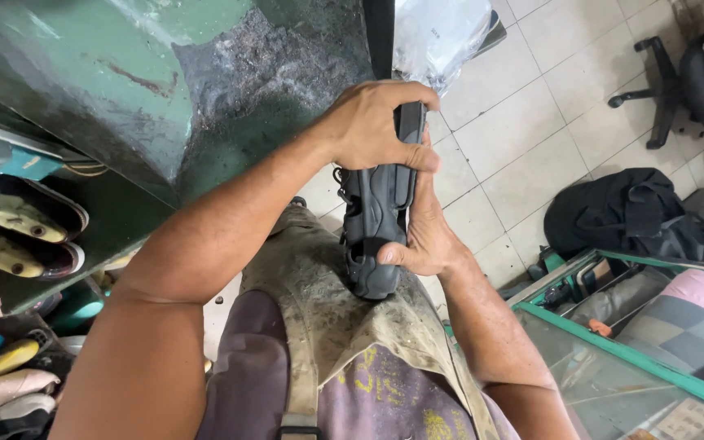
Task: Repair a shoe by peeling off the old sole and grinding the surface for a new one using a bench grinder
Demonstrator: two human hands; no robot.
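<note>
A dark grey shoe (375, 213) stands on end on my lap, sole side toward me, its lower end pressed into a dirty cloth (319, 285) draped over my knee. My left hand (376, 122) grips the upper end of the shoe from the left, fingers wrapped over its top. My right hand (425, 236) holds the lower right side, thumb pressed on the sole near the bottom and fingers behind it. Both hands are closed on the same shoe.
Shelves of several shoes (18, 220) line the left. A worn green work surface (148, 73) fills the upper left. A green-framed glass case (621, 342) stands at lower right, a black bag (613, 212) and an office chair (678, 81) on the tiled floor beyond. A plastic bag (437, 33) lies at the top.
</note>
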